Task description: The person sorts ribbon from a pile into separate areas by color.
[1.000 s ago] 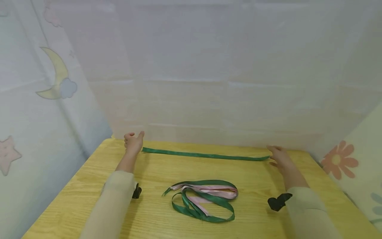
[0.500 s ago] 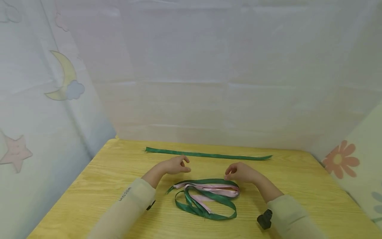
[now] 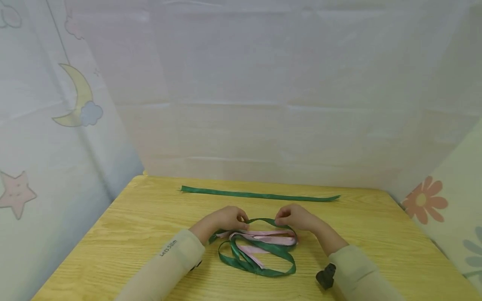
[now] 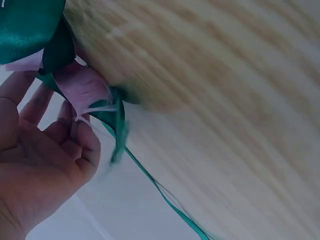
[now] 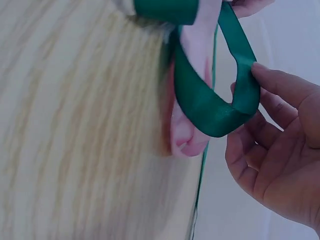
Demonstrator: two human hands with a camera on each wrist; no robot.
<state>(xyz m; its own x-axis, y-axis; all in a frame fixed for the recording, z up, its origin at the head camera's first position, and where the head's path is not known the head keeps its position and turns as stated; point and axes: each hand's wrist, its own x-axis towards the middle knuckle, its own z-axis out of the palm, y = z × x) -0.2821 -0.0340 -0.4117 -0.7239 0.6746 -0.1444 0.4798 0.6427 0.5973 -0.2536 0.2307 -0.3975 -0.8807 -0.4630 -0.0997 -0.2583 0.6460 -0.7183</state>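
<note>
Both hands [image 3: 226, 219] have dropped onto satin ribbon loops [image 3: 260, 246].

Both hands are back from the ends of the straight green ribbon [image 3: 260, 194] at the far edge. The left hand [image 3: 226, 218] and right hand [image 3: 295, 217] now pinch the tangled ribbons [image 3: 260, 246], lifting a green loop.

- A single straight green ribbon [image 3: 260, 194] lies across the far part of the wooden table [image 3: 113, 234].
- A pale curtain with a moon [image 3: 77, 98] and a star [image 3: 15, 193] hangs at left.
- A flower print [image 3: 423, 201] shows at right.
</note>
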